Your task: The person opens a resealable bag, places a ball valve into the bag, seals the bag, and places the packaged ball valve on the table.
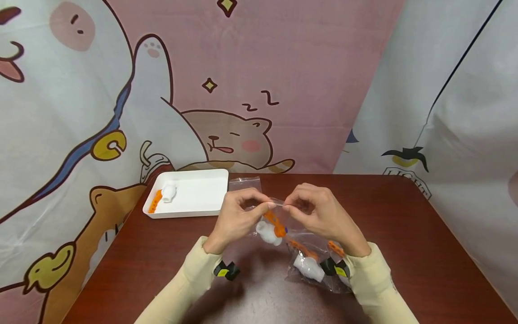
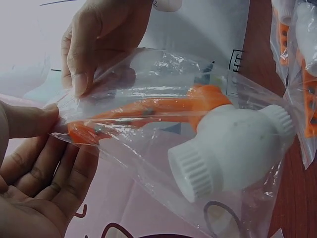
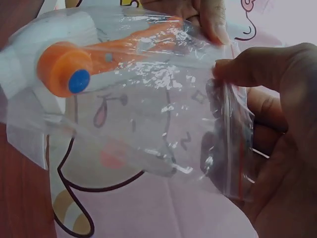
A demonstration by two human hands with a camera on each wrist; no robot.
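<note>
A clear zip bag [image 3: 133, 124] hangs between both hands, over the middle of the table. Inside it is a white plastic valve [image 2: 237, 148] with ribbed ends and a long orange handle [image 2: 163, 109]; a blue cap [image 3: 79, 81] marks the handle's round head. My left hand [image 1: 239, 216] pinches the bag's top edge between thumb and fingers. Close beside it, my right hand [image 1: 323, 216] pinches the same edge near the zip strip [image 3: 228, 144]. Whether the zip is parted, I cannot tell.
At the back left stands a white tray [image 1: 194, 193], with a white valve piece [image 1: 168, 192] and an orange strip [image 1: 155, 201]. A flat clear bag [image 1: 245, 182] lies right of the tray. More bagged valves [image 1: 309, 267] lie below the right wrist. A printed curtain [image 1: 307, 90] hangs behind.
</note>
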